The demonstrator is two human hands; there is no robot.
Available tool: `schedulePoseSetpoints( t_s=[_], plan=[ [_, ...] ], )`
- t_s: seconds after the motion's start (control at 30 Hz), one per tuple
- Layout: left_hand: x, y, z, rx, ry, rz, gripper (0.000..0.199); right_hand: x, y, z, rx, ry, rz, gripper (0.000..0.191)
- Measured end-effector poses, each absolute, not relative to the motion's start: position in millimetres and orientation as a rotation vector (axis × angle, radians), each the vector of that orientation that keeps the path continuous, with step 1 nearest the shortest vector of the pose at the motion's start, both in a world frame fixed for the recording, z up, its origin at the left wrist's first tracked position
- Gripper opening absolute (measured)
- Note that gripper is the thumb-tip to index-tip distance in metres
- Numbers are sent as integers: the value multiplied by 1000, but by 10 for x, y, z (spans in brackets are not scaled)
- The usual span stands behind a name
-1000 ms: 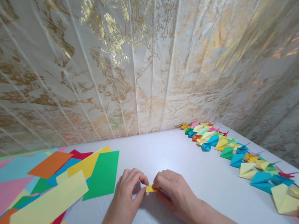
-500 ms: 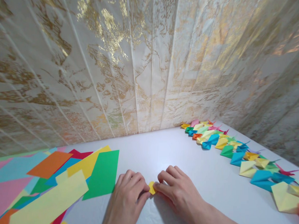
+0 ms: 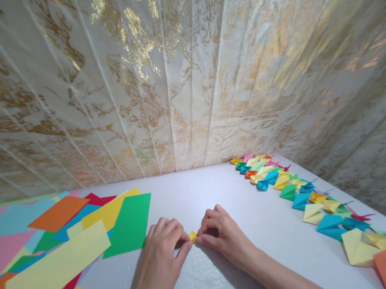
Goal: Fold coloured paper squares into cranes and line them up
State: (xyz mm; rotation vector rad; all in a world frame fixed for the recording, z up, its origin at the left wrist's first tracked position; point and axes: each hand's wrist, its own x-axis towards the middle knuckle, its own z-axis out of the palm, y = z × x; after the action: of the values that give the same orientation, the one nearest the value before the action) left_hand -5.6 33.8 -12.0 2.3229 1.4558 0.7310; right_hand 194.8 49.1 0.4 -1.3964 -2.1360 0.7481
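Note:
A small folded piece of yellow paper (image 3: 192,236) is held between my two hands, just above or on the white table. My left hand (image 3: 167,252) pinches its left side between thumb and forefinger. On the right side, my right hand (image 3: 224,234) grips it with thumb and fingertips, wrist turned in from the right. Only the middle of the yellow paper shows; its ends are hidden by my fingertips.
Loose coloured paper sheets overlap at the left, a green sheet (image 3: 131,224) nearest my left hand and a pale yellow strip (image 3: 57,269) in front. Folded paper cranes, such as a blue one (image 3: 332,227), line the right edge of the white table (image 3: 182,192). A gold-patterned curtain (image 3: 165,99) hangs behind.
My right hand has tilted up and shifted its pinch on the yellow paper, which now shows smaller and more pointed. The view has shifted slightly.

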Motion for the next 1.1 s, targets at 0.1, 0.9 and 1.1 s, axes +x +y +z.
schedulePoseSetpoints(
  t_s=[0.1, 0.9, 1.1],
  plan=[
    [-27, 347, -103, 2272, 1521, 697, 15, 1937, 510, 15, -1422, -2113, 794, 8],
    [44, 363, -103, 2223, 1614, 686, 14, 1834, 533, 40, -1489, -2278, 550, 13],
    [87, 387, -88, 2206, 1602, 694, 19, 1827, 481, 23, -1480, -2273, 522, 11]
  ],
)
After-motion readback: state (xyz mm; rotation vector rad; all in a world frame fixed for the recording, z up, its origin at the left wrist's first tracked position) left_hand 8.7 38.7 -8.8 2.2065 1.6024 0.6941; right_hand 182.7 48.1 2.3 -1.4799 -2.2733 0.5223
